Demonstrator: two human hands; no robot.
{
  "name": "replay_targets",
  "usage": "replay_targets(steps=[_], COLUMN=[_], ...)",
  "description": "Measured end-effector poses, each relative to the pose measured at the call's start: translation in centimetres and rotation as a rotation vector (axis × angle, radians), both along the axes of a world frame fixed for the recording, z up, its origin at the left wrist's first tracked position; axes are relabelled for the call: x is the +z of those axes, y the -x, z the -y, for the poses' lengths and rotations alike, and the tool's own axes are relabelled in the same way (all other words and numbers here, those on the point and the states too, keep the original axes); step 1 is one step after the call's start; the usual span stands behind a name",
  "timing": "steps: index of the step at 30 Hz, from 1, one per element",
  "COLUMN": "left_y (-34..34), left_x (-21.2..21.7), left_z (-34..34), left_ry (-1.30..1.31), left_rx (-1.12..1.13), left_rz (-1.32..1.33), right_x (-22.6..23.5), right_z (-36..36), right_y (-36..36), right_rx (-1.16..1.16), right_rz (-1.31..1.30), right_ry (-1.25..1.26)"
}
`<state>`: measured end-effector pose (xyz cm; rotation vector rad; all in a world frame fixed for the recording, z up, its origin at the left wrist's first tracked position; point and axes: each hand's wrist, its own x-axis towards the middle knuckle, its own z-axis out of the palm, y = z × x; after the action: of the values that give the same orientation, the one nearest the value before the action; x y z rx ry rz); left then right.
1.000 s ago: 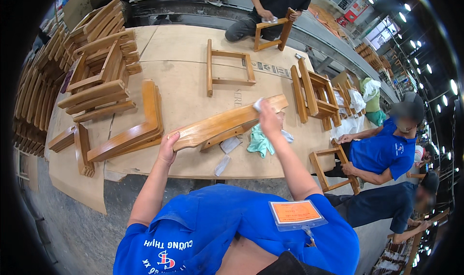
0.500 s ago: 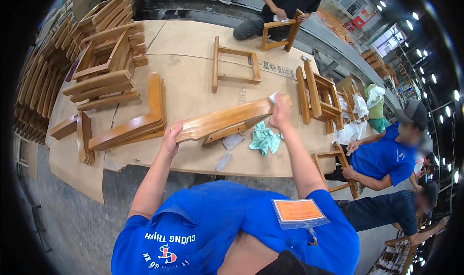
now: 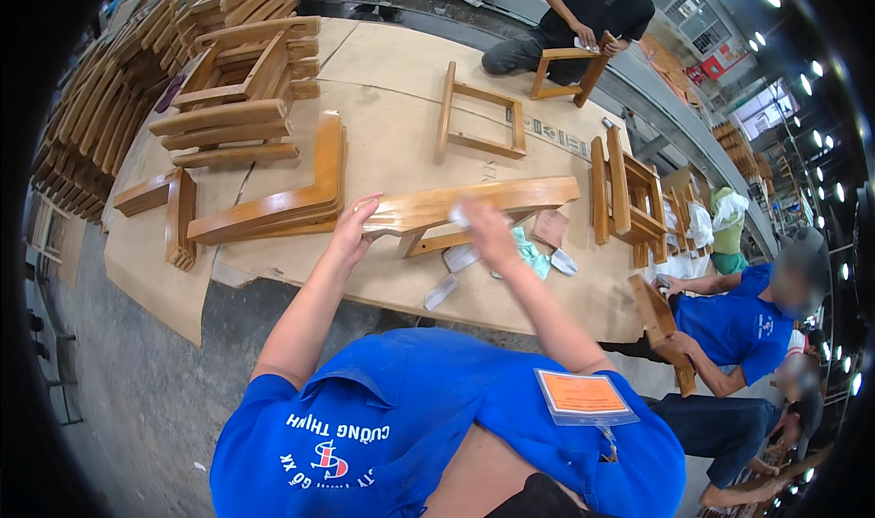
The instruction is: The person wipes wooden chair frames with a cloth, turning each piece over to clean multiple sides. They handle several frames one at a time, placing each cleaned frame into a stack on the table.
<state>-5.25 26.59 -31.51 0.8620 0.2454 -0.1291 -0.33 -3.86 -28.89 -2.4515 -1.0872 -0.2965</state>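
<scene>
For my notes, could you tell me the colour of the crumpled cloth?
Pale green cloth, head view.

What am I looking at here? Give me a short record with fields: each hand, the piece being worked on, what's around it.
left hand: grips the left end of the curved wooden part
right hand: presses a small white pad on the part's top face
curved wooden part: long, varnished, lying across the board-covered table
near the hands: teal cloth and paper scraps under the part
left of the hands: L-shaped wooden frames, stacked
others: a person in blue on the right, holding a wooden piece
</scene>
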Motion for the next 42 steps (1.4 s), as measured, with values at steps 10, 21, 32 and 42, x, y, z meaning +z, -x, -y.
replay_targets(steps=[10, 21, 32, 42], left_y=[-0.8, -1.2, -1.2, -1.4], left_x=[-0.7, -1.1, -1.5, -1.5], left_z=[0.8, 0.8, 1.1, 1.8], left_ry=[0.076, 0.087, 0.059, 0.284], left_rx=[0.085, 0.086, 0.14, 0.136], left_rz=[-0.05, -0.033, -0.021, -0.016], right_x=[-1.0, 3.5, 0.4, 0.1], right_z=[-2.6, 3.2, -4.7, -7.8], right_y=[-0.5, -2.9, -0.8, 0.3], right_rx=[-0.153, -0.44, 0.034, 0.029], right_rz=[0.079, 0.05, 0.029, 0.028], right_ry=[-0.017, 0.139, -0.022, 0.006])
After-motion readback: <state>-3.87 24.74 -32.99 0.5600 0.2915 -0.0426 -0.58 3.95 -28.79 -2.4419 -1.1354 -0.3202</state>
